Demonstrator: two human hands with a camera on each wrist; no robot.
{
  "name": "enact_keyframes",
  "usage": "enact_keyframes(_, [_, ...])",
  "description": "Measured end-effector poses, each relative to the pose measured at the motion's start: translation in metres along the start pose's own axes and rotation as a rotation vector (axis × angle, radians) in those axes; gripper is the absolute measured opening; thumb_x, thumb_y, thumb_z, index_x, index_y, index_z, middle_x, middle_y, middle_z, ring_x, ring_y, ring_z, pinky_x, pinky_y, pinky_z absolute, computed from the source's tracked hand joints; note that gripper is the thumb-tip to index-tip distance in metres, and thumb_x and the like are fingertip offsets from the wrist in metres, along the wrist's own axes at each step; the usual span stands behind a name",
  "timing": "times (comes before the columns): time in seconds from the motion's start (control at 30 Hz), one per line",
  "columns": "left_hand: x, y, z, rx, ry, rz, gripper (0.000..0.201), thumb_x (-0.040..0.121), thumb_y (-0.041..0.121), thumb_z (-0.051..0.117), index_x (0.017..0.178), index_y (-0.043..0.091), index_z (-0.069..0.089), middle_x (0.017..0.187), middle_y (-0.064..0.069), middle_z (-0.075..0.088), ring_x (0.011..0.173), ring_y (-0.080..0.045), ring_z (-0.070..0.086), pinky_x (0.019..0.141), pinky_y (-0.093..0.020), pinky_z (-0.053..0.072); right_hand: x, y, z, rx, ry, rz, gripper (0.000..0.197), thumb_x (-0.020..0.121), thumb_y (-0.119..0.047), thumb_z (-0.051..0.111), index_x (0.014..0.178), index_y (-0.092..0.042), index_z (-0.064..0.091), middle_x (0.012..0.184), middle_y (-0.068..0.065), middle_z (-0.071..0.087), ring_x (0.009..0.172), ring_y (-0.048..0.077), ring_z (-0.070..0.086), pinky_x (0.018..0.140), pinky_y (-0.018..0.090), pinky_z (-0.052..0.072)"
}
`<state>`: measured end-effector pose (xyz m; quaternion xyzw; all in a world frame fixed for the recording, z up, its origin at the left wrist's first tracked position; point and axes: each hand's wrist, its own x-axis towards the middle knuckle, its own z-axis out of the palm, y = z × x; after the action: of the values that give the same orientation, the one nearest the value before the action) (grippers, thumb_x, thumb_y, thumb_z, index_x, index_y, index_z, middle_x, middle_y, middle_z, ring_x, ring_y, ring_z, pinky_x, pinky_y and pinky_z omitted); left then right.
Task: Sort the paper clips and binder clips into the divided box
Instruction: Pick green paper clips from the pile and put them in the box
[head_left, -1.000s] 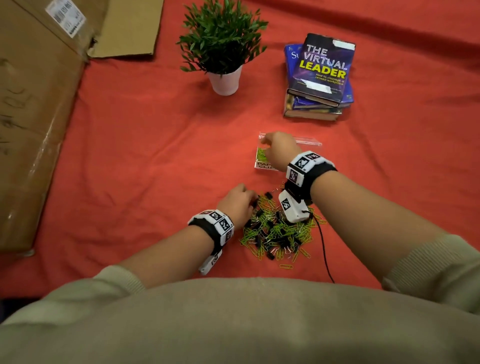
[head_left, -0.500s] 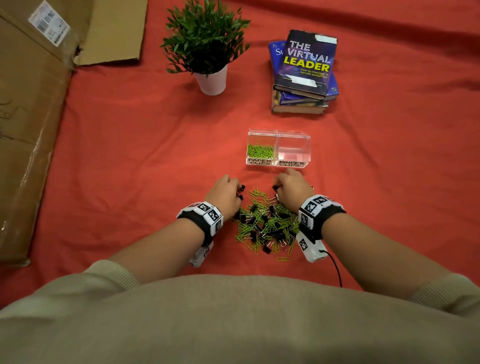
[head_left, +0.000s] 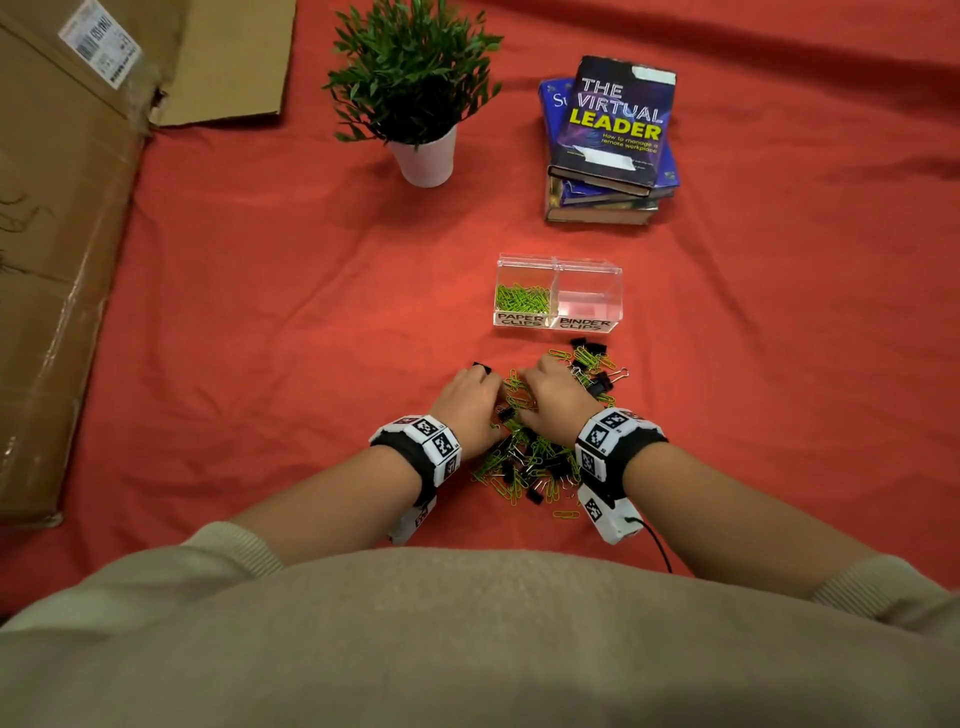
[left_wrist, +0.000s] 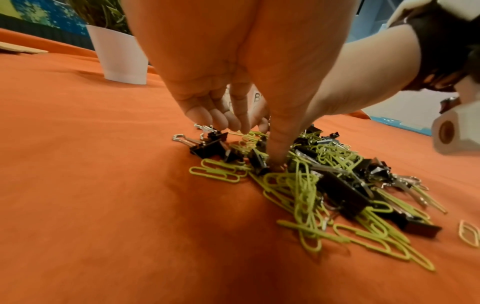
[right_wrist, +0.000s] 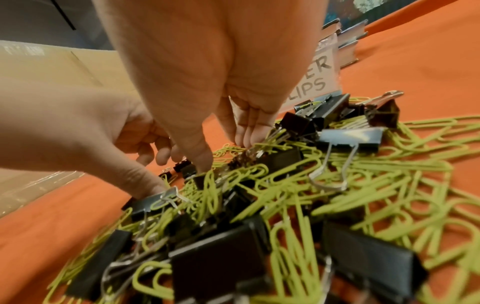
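My left hand (head_left: 467, 400) and right hand (head_left: 553, 397), fingers loosely curled, dig into mixed heap of green paper clips and black binder clips (head_left: 535, 457); whether either pinches anything, can't tell; clear divided box (head_left: 558, 293) just beyond

The right hand (right_wrist: 207, 78) reaches down, thumb and fingertips (right_wrist: 249, 137) touching a tangled heap of lime-green wire paper clips (right_wrist: 363, 170) and black metal binder clips (right_wrist: 350, 137) on the orange cloth-covered bench (right_wrist: 420, 61). The left hand (right_wrist: 91, 127) (fingers curled) touches the heap's left edge.
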<state>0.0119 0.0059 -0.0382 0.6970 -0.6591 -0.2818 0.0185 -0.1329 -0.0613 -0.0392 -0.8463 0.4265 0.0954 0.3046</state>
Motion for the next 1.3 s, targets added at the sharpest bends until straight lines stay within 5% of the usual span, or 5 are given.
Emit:
enact_keyframes(0.27, [-0.004,0.002,-0.001,0.040,-0.022,0.052,0.031,0.083,0.035,0.066,0.108,0.017,0.060,0.111,-0.006,0.049,0.112,-0.024,0.044,0.093,-0.033,0.036,0.000,0.001,0.007,0.002,0.030,-0.035,0.030,0.085,-0.017,0.063,0.111,-0.002,0.060,0.109,0.014,0.050,0.107,0.030,0.050,0.091,0.037,0.043])
enact_keyframes(0.63, [-0.011,-0.010,-0.014,0.027,-0.052,-0.013,0.009,0.082,0.026,0.058,0.086,0.020,0.063,0.098,-0.001,0.052,0.100,-0.021,0.047,0.085,-0.030,0.038,0.000,-0.003,0.005,-0.028,-0.018,0.009,0.028,0.088,-0.010,0.051,0.114,0.002,0.056,0.113,0.016,0.054,0.111,0.029,0.049,0.094,0.034,0.041])
enact_keyframes(0.83, [0.007,0.007,-0.016,-0.062,0.037,-0.026,0.023,0.084,0.023,0.061,0.104,0.012,0.058,0.106,-0.005,0.052,0.104,-0.023,0.051,0.089,-0.034,0.042,-0.004,0.003,-0.020,0.313,0.035,0.116,0.004,0.086,-0.012,0.059,0.084,-0.010,0.060,0.078,0.005,0.062,0.070,0.019,0.057,0.060,0.024,0.046])
enact_keyframes(1.07, [0.019,0.024,-0.002,0.007,-0.054,-0.038,0.040,0.084,0.017,0.066,0.118,0.005,0.050,0.120,-0.012,0.046,0.111,-0.032,0.052,0.093,-0.042,0.046,0.001,0.015,-0.069,0.587,0.113,0.224,0.012,0.089,-0.016,0.060,0.084,-0.007,0.064,0.071,0.001,0.060,0.048,0.008,0.042,0.039,0.015,0.036])
enact_keyframes(1.3, [0.022,0.019,0.004,-0.003,-0.091,0.034,0.045,0.084,0.009,0.063,0.127,0.005,0.051,0.113,-0.013,0.048,0.103,-0.034,0.055,0.089,-0.044,0.049,0.051,0.002,-0.106,0.375,0.243,0.178,0.007,0.084,-0.011,0.059,0.078,-0.007,0.061,0.071,0.006,0.060,0.062,0.016,0.054,0.057,0.027,0.046])
